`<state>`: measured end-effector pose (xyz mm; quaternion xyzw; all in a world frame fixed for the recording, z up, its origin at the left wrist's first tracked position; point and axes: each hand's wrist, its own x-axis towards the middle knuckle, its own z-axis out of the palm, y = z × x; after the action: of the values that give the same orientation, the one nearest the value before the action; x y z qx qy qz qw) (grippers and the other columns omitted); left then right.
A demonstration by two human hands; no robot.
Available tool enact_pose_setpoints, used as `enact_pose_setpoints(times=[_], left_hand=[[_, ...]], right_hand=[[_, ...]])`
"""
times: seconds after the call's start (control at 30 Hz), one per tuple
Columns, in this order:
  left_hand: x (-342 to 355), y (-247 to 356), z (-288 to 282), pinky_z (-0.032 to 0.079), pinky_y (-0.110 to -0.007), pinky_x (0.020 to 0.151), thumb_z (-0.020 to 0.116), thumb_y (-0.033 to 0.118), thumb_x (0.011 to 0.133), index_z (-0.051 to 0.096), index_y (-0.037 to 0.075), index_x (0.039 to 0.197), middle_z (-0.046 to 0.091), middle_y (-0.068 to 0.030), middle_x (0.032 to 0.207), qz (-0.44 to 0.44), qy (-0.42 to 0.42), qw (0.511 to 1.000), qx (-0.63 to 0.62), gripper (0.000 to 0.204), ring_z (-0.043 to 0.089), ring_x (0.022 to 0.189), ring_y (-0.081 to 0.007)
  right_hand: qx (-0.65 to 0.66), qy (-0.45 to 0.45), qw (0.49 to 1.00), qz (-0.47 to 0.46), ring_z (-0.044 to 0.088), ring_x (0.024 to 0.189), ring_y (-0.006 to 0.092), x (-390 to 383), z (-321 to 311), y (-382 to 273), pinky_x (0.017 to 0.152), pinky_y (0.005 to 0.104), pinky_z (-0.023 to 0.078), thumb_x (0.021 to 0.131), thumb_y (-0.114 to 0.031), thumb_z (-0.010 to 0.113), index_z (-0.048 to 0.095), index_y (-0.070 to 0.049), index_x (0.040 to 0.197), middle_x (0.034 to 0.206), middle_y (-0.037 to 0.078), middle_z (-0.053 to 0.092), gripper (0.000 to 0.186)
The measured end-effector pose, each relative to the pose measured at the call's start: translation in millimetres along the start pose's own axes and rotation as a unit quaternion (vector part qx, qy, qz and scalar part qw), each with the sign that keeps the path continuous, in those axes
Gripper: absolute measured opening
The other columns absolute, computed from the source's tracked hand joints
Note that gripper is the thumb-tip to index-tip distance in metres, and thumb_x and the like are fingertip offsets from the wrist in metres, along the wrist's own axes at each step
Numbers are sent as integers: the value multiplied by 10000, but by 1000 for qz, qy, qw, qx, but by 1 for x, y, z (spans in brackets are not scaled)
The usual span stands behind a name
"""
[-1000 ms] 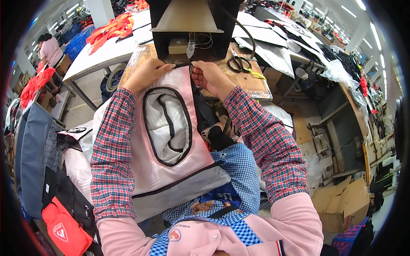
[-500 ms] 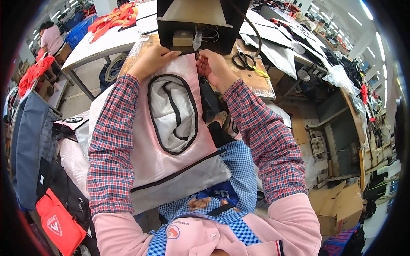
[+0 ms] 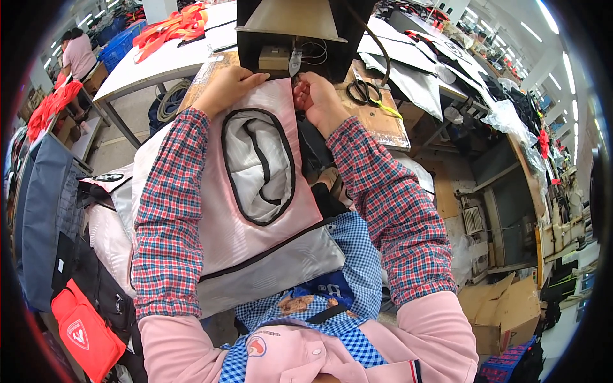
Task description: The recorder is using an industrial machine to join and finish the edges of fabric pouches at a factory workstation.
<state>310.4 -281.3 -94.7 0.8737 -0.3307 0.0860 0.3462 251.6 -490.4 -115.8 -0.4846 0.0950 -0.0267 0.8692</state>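
Note:
A pink fabric panel [image 3: 268,239] hangs from the worktable edge over my lap. In it is an oval opening with black binding, and wrinkled white lining [image 3: 246,175] shows inside. Along its lower side, beyond a black seam, runs a grey fabric strip [image 3: 274,268]. My left hand [image 3: 231,89] is closed on the panel's far edge, thumb on top. At the far right corner my right hand [image 3: 317,99] pinches the edge with curled fingers, just below a dark machine [image 3: 290,29] with a small clear bulb-like part and thin wires.
Black-handled scissors [image 3: 364,92] lie right of my right hand on the worn wooden table [image 3: 383,131]. Orange straps [image 3: 169,32] are heaped on a white table at the far left. A cardboard box [image 3: 504,313] stands low right; a red pouch [image 3: 86,325] lies low left.
The pink panel has shifted slightly away from me, toward the machine. My right hand has moved a little upward; my left hand stays on the edge.

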Motion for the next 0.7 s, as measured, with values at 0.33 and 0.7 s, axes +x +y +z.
enact_pose_setpoints(times=[0.33, 0.7], left_hand=[[-32, -11, -40, 444, -321, 597, 608, 397, 922, 682, -52, 871, 607, -112, 644, -26, -19, 999, 0, 458, 516, 585, -134], [-122, 44, -57, 300, -336, 453, 587, 213, 906, 477, -55, 672, 281, -65, 579, 53, -71, 996, -10, 372, 346, 532, -74]], right_hand=[[-195, -151, 969, 5, 566, 699, 135, -56, -57, -56, 595, 268, 465, 945, -190, 548, 580, -61, 917, 772, 13, 572, 136], [-571, -321, 271, -705, 459, 1192, 196, -194, 24, -13, 932, 406, 397, 828, -209, 518, 521, -197, 1218, 1202, 10, 538, 390]])
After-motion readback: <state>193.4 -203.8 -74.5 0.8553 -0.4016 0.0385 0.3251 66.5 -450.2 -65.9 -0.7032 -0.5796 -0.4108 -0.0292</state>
